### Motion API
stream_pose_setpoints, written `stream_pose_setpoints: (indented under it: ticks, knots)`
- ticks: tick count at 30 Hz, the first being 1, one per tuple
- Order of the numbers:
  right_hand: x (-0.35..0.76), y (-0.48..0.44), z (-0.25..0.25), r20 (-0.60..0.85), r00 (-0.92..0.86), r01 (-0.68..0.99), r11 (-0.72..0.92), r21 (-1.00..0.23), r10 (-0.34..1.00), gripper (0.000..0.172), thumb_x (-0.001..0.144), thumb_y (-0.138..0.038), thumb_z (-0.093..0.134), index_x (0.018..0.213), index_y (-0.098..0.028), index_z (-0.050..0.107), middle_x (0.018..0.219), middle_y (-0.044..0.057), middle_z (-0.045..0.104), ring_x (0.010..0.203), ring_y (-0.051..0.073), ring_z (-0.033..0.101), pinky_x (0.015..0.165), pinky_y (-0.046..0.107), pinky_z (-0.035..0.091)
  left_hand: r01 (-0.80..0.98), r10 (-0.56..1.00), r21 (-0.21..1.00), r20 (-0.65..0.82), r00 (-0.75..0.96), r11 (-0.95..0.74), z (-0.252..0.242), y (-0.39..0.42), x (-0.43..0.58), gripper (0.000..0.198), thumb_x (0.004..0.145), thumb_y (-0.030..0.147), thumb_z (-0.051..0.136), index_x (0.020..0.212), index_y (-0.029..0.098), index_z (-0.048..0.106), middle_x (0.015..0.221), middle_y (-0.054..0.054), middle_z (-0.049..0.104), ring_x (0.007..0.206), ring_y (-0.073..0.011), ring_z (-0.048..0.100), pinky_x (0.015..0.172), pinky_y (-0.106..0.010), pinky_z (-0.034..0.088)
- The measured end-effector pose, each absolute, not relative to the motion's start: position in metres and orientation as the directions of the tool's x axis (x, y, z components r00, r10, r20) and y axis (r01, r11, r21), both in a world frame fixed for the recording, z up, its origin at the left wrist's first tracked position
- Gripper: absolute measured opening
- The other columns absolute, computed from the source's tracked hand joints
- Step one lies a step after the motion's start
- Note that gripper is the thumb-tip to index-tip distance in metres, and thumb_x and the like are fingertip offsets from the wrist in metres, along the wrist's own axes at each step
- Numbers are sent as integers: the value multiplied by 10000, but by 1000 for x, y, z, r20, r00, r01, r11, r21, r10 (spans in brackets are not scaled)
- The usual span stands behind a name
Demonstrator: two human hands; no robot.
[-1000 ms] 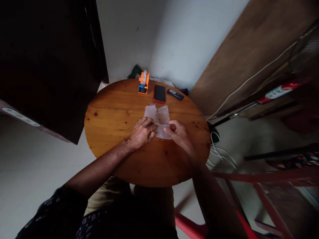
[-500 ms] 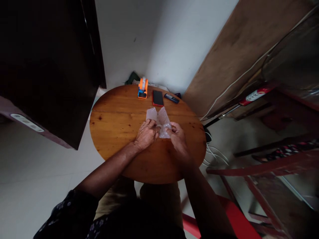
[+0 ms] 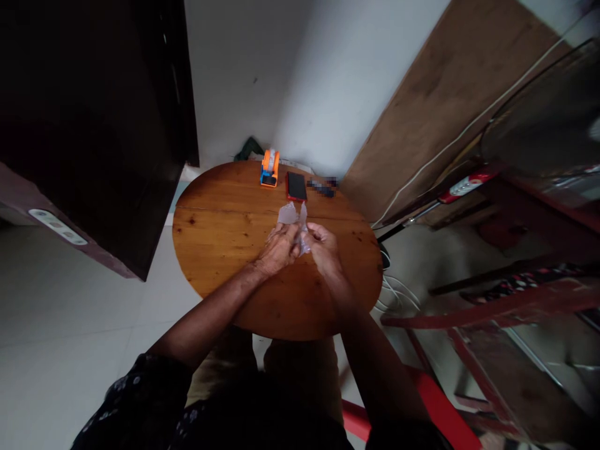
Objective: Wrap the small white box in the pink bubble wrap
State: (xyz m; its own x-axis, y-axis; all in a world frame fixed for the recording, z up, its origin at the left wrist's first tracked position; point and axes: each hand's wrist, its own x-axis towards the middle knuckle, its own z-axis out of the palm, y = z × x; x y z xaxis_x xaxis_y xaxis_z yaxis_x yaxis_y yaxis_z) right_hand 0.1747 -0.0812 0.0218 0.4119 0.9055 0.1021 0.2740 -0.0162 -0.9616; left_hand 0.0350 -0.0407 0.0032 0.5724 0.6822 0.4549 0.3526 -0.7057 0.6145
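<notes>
A piece of clear bubble wrap [image 3: 288,214] lies in the middle of the round wooden table, partly folded. My left hand [image 3: 280,245] presses on its left part, fingers bent over the wrap. From the right, my right hand [image 3: 323,245] pinches the wrap's right side between thumb and fingers, drawing it toward the middle. Both hands nearly meet over the sheet and cover much of it. Whether anything lies inside the folds cannot be made out.
Beyond the wrap stand an orange and blue tape dispenser [image 3: 269,169] and a red-edged phone [image 3: 296,186]. A dark blurred object [image 3: 321,187] lies to their right. A white wall rises behind the round table [image 3: 215,250]. A red chair [image 3: 435,400] is at lower right.
My right hand has moved left with the right side of the bubble wrap, folding it inward. The flap at the right now looks narrower. My left hand stays on the wrap.
</notes>
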Motion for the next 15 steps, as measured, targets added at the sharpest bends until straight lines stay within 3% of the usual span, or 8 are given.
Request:
stream_pose_setpoints:
  ticks: [3,7,10,15]
  knots:
    - [173,-77,22,67,412,264,-49,-963,909,475,718,-387,721,1128,-153,669,852,51,720,680,174,647,581,287,500,317,711,674,449,541,-667,1,-39,36,760,787,132,626,1517,152,417,1159,-124,681,1147,-289,572,1032,-466,502]
    - [175,-78,26,53,373,347,-87,-934,926,372,803,-364,661,1106,-150,691,901,74,744,692,168,658,620,293,529,251,741,743,451,497,-620,-3,-37,37,812,741,130,657,1516,180,422,1101,-105,680,1131,-281,603,1023,-468,521]
    - [179,-83,27,51,278,410,-70,-909,959,357,867,-346,600,1165,-174,693,952,78,762,719,170,671,683,313,554,198,774,792,455,439,-578,-8,-35,39,819,730,142,654,1512,161,409,1181,-120,657,1111,-266,626,1001,-462,542]
    - [178,-88,26,78,95,568,10,-823,992,639,798,-220,662,1427,-219,548,1088,80,746,871,197,699,799,346,564,136,899,916,327,292,-378,-9,-31,39,550,725,123,632,1272,172,595,1148,-93,669,999,-207,656,880,-352,572]
